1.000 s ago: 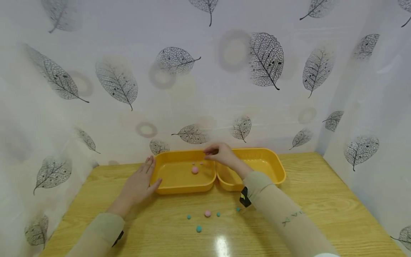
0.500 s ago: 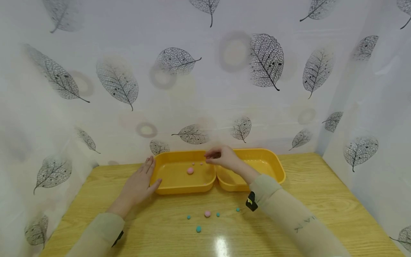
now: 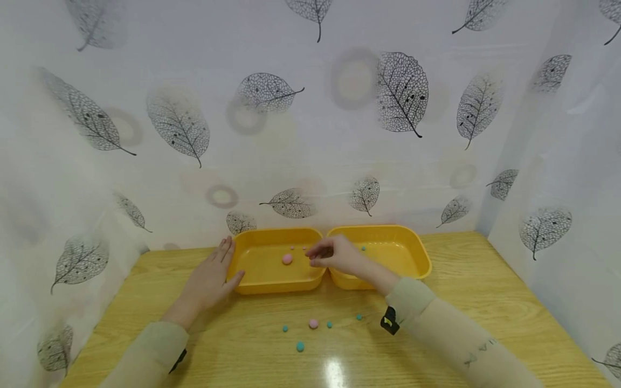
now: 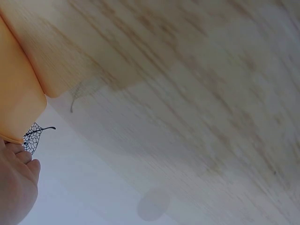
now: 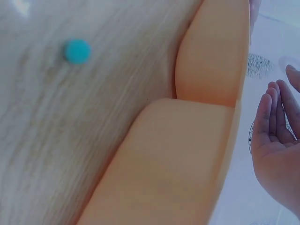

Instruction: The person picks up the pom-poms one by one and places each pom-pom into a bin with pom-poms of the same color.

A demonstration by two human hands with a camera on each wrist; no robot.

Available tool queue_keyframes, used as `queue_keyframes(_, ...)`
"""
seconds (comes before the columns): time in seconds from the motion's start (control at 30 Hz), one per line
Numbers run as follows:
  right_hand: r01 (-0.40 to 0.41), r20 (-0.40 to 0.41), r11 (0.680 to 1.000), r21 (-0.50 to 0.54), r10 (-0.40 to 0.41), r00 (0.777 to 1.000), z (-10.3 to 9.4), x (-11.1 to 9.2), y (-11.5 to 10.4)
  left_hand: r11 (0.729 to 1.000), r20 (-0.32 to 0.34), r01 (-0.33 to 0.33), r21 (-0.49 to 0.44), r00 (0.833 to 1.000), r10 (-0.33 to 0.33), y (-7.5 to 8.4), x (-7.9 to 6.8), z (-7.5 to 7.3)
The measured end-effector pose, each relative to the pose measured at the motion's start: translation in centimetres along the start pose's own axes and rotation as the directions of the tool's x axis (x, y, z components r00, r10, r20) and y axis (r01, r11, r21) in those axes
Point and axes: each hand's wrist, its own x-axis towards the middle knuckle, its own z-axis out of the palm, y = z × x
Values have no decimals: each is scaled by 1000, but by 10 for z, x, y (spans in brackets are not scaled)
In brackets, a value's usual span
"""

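Observation:
My left hand (image 3: 209, 274) rests with straight fingers against the left end of the left yellow tray (image 3: 278, 287); in the left wrist view, its fingertips (image 4: 21, 151) lie at the tray rim. Above the meeting edges of the two trays hovers my right hand (image 3: 342, 255), fingers pointing left. The right wrist view shows its fingers (image 5: 274, 112) nearly straight, with a gap to the thumb and nothing held. Inside the left tray lie a larger pink ball (image 3: 287, 259) and small pink balls (image 3: 292, 248). A small teal ball (image 3: 364, 248) sits in the right yellow tray (image 3: 421, 258).
On the wooden table (image 3: 233, 345) before the trays lie a pink ball (image 3: 313, 324), a larger teal ball (image 3: 300, 346) and small teal balls (image 3: 329, 325). A white leaf-print curtain (image 3: 310, 134) stands behind the trays and along both sides.
My right hand has drawn down toward the near side of the trays, uncovering the teal ball in the right tray. The larger pink ball has rolled slightly left. My left hand has stayed still.

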Motion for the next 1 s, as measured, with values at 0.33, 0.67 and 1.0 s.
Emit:
queue_keyframes(0.33, 78, 50, 997, -11, -77, 996, 8, -21, 0, 1000, -5, -6, 1, 1000, 6, 1, 0, 0)
queue_keyframes(0.67, 125, 95, 992, 24, -127, 987, 17, -36, 3, 1000, -4, -1, -1, 1000, 1, 1, 0, 0)
queue_keyframes(1.0, 136, 108, 991, 20, -137, 985, 26, -49, 8, 1000, -6, 2, -5, 1000, -2, 2, -1, -1)
